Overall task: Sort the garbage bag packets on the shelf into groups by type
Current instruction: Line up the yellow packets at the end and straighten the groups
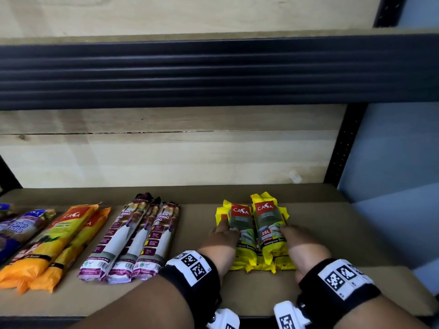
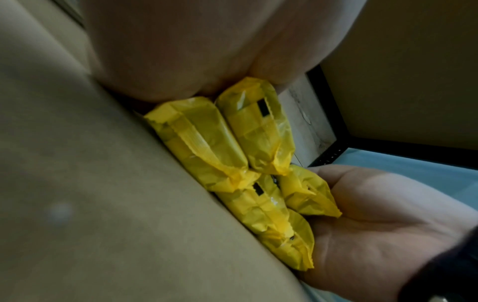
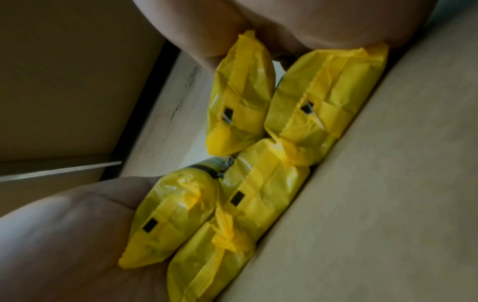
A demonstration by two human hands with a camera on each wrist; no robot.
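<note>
A pile of yellow Casa garbage bag packets (image 1: pixel 257 236) lies on the brown shelf board (image 1: pixel 344 236), several of them stacked in two layers. My left hand (image 1: pixel 223 237) rests flat against the pile's left side, its thumb lying on the top left packet. On the pile's right side sits my right hand (image 1: pixel 300 242), its thumb over the top right packet. The left wrist view shows the packets' crimped ends (image 2: pixel 207 143) between my left hand (image 2: pixel 181 61) and my right palm (image 2: pixel 375 214). In the right wrist view the same packets (image 3: pixel 258 183) lie between my right hand (image 3: pixel 323 20) and left palm (image 3: pixel 64 224).
Left of the pile lie three purple-and-white drawstring bag packets (image 1: pixel 133 238), then orange Casa packets (image 1: pixel 54 243), then blue packets (image 1: pixel 16 231) at the frame edge. A wooden back panel (image 1: pixel 166 157) closes the shelf. The black-edged upper shelf (image 1: pixel 213 72) hangs overhead; a black upright (image 1: pixel 342 148) stands right.
</note>
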